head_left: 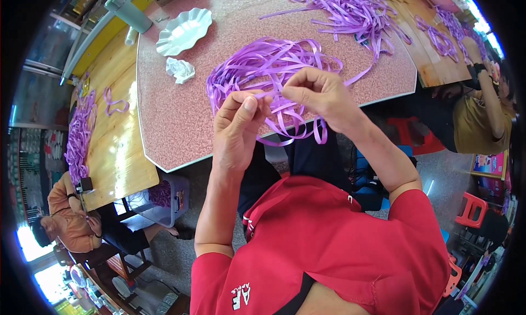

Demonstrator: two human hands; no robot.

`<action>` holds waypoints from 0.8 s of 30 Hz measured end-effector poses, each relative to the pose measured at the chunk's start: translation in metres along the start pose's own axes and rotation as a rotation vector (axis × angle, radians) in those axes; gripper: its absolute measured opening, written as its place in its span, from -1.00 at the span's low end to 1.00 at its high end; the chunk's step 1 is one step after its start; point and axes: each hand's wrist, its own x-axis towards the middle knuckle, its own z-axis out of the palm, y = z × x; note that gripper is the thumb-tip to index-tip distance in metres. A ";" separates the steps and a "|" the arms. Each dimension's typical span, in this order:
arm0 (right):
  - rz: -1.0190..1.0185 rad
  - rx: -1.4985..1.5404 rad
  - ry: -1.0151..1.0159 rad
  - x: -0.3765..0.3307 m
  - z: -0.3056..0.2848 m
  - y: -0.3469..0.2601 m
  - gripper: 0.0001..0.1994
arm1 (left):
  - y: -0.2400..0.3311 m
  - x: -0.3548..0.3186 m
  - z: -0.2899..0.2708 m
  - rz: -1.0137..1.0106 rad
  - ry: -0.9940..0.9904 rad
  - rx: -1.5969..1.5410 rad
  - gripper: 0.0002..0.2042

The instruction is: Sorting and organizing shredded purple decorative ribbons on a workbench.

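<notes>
My left hand (236, 123) is closed in a pinch, with a narrow strip of purple ribbon (261, 95) between thumb and forefinger. Close to its right, at about the same height, my right hand (324, 97) is also pinched shut; its fingertips hide what they hold, if anything. Both hands are raised over the near edge of the table. Behind and beneath them lies a loose looped bundle of purple ribbons (249, 63), some loops hanging over the edge. A single strand runs from it toward a second, larger ribbon pile (350, 10) at the far right.
A white scalloped dish (184, 32), a crumpled white tissue (180, 70) and a pale green cup (129, 12) sit on the pink speckled table (170, 123). More ribbons (82, 128) lie on the wooden table at left. People sit at left (71, 222) and right (482, 117).
</notes>
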 end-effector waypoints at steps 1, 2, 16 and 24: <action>0.057 -0.032 -0.012 -0.003 0.003 0.000 -0.88 | -0.002 0.000 0.004 0.040 0.091 -0.063 -0.91; 0.056 -0.033 -0.010 -0.005 0.006 0.003 -0.88 | -0.005 0.001 0.005 0.039 0.089 -0.064 -0.91; 0.168 0.129 -0.084 0.001 0.010 -0.003 -0.81 | 0.014 0.015 0.004 0.787 -0.318 1.451 -0.77; -0.039 0.146 -0.020 -0.003 0.022 0.008 -0.92 | -0.009 0.004 0.006 0.473 -0.030 0.911 -0.89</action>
